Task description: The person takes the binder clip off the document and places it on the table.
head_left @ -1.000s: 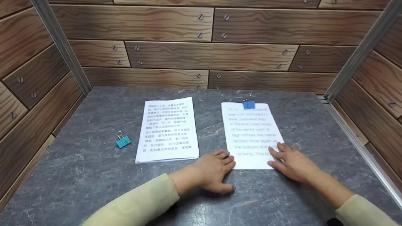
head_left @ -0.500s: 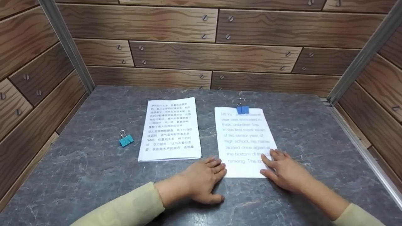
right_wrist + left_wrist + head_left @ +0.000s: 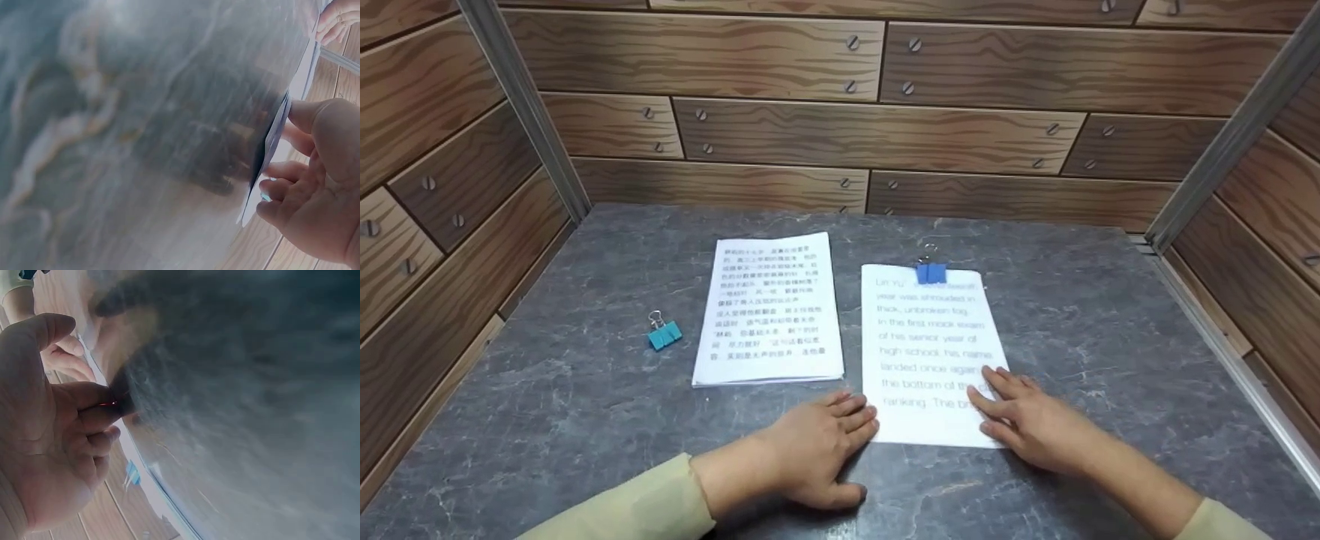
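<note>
Clipped sheets (image 3: 930,433): print (image 3: 928,337) readable only in head view

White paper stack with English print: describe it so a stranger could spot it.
On the dark grey, light-veined tabletop, look right of the white paper stack with Chinese print. The white paper stack with English print lies between the person's left hand and right hand. Unlike its neighbour, it has a blue binder clip at its far edge.
</note>
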### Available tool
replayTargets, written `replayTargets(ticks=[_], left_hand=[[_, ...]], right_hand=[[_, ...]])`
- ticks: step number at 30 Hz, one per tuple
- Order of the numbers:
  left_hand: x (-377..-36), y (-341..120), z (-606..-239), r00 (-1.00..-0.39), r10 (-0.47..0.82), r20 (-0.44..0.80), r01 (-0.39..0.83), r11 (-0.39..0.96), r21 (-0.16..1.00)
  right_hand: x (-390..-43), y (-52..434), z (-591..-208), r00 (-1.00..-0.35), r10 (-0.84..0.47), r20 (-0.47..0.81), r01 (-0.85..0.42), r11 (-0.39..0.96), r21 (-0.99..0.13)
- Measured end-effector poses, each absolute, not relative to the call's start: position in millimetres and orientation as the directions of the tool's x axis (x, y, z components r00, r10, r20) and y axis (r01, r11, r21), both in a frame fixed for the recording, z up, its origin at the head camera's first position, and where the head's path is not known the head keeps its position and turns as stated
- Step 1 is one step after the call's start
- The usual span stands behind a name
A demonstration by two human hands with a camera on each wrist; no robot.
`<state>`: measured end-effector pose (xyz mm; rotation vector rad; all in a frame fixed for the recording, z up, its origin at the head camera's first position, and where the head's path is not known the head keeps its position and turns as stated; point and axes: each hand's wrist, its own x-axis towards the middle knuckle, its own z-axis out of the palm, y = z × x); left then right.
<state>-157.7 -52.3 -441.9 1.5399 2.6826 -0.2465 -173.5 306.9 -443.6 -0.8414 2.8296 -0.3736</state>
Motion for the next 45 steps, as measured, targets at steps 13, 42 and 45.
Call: replayTargets(ticks=[13,42,45], left_hand=[[-140.4,-72.0,-444.4,-0.471,0.880,-0.062,0.880,0.464,-0.101],[-226.3,-46.9,-397.0,-0.640,0.764,0.079,0.765,0.644,-0.032],[-249.2,-48.6,-396.5,-0.698,0.714,0.054,0.715,0.699,0.008]], right_hand=[[-163.5,298.0,-441.4,-0.786,-0.608,-0.115,-0.549,0.771,-0.322],[-160.8,294.5,-443.3,-0.781,-0.620,-0.073,-0.576,0.761,-0.299],[-161.0,293.8,-444.2,-0.778,-0.623,-0.082,-0.575,0.759,-0.305]])
